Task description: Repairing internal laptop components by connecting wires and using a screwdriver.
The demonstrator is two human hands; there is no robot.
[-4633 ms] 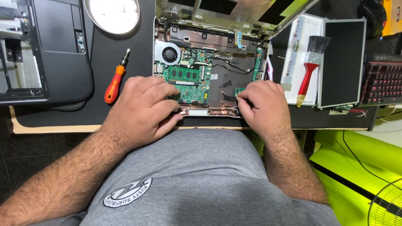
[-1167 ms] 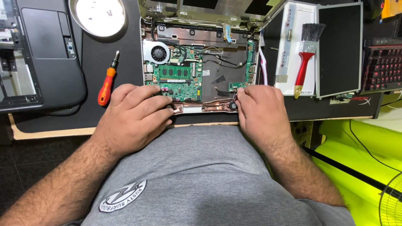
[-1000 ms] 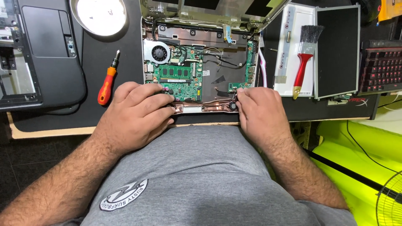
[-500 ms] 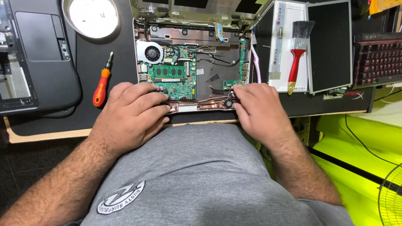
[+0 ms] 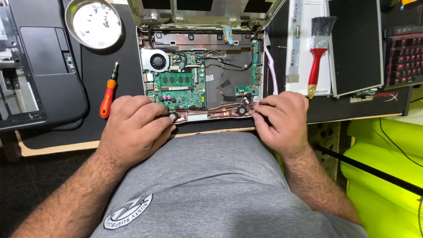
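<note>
left hand point(image 5: 134, 125) fingertips pinching opened laptop point(image 5: 205, 79) front edge, left corner; right hand point(image 5: 282, 119) pinching right corner; screwdriver point(image 5: 108, 93) left of laptop; best lifted evenly, gently

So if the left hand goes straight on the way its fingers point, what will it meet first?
The left hand points right and slightly up along the laptop's front edge. Its fingertips are already at a small round part there. Past it, the copper strip would probably come first, though depth is unclear.
</note>
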